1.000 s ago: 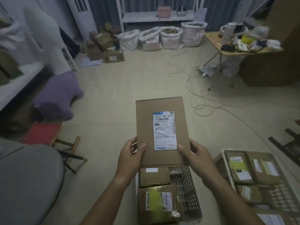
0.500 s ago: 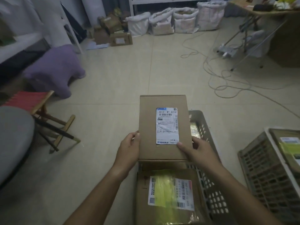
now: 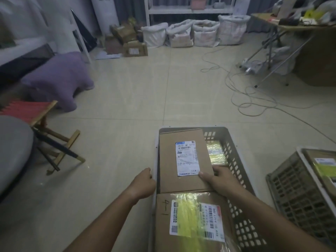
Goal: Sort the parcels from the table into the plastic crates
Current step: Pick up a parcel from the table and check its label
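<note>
Nearest, a taped parcel [image 3: 190, 222] w/ yellow strip is seen lying in the white crate [image 3: 234, 160]; just beyond it the cardboard parcel [image 3: 183, 160] w/ white label lies flat in the same crate. Its near-right corner is gripped by the right hand [image 3: 218, 177], thumb on top, while the left hand [image 3: 144, 182] is held off the box at the crate's left rim, fingers loosely curled round nothing. A 2nd crate [image 3: 298, 186] w/ parcels is seen at right; further off, a folding stool [image 3: 36, 115], cables [image 3: 254, 99] & white sacks [image 3: 192, 33].
</note>
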